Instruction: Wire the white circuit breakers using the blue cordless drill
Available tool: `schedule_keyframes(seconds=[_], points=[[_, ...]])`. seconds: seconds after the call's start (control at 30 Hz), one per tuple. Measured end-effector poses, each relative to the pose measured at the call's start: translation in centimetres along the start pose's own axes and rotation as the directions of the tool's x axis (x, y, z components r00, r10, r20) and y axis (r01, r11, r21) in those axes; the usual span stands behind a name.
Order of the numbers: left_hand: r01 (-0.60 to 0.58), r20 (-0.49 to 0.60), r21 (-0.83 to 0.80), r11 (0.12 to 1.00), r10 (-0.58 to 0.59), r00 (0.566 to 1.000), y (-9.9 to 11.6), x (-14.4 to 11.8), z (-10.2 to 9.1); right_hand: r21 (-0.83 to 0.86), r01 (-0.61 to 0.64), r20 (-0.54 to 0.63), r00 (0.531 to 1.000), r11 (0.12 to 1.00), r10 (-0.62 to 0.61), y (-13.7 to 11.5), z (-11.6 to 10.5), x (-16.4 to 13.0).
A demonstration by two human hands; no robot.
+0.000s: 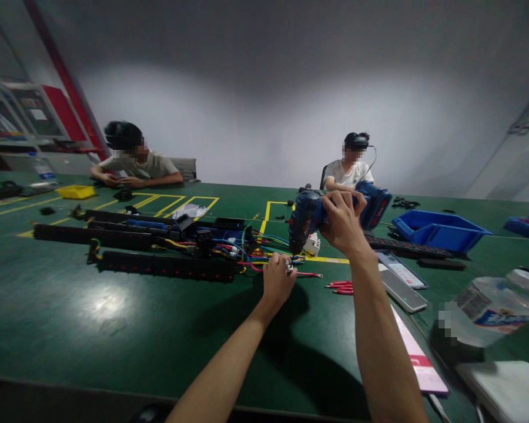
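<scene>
A worker's right hand point(344, 223) clasps a blue cordless drill point(317, 214) above the green desk point(114, 305), its nose angled down and left. Just below, the left hand point(277, 282) pinches a small metal fitting point(290, 268) beside tangled wires point(247, 244).

The left hand point(277, 281) hides the small part it pinches; the drill point(335, 214) tip is too dark to make out. A bottle point(489, 311) label at lower right is blurred.
</scene>
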State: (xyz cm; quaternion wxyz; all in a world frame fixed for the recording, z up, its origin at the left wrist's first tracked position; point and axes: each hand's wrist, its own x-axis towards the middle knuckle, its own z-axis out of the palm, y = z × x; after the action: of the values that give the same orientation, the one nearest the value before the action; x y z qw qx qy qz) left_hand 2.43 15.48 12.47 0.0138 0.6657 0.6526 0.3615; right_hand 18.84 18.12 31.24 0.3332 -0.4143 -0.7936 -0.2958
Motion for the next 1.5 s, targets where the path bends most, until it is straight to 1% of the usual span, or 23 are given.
schedule_keyframes(seconds=[0.23,0.57,1.07,1.5], points=[[0.016,0.015,-0.001,1.000,-0.016,1.000,0.02,-0.06,-0.03,0.009,0.001,-0.010,1.000,1.000,-0.001,0.12,0.09,-0.05],[0.007,-0.016,-0.004,1.000,-0.007,1.000,-0.05,-0.12,0.12,0.024,-0.007,-0.013,1.000,1.000,0.007,0.13,0.16,-0.13],[0.002,-0.028,0.019,1.000,-0.001,1.000,-0.11,-0.04,0.41,0.017,-0.016,-0.006,1.000,1.000,0.017,0.02,0.07,-0.07],[0.005,-0.023,0.022,1.000,-0.005,1.000,0.21,-0.15,-0.13,0.040,-0.019,-0.005,1.000,0.999,0.019,0.25,0.07,-0.09]])
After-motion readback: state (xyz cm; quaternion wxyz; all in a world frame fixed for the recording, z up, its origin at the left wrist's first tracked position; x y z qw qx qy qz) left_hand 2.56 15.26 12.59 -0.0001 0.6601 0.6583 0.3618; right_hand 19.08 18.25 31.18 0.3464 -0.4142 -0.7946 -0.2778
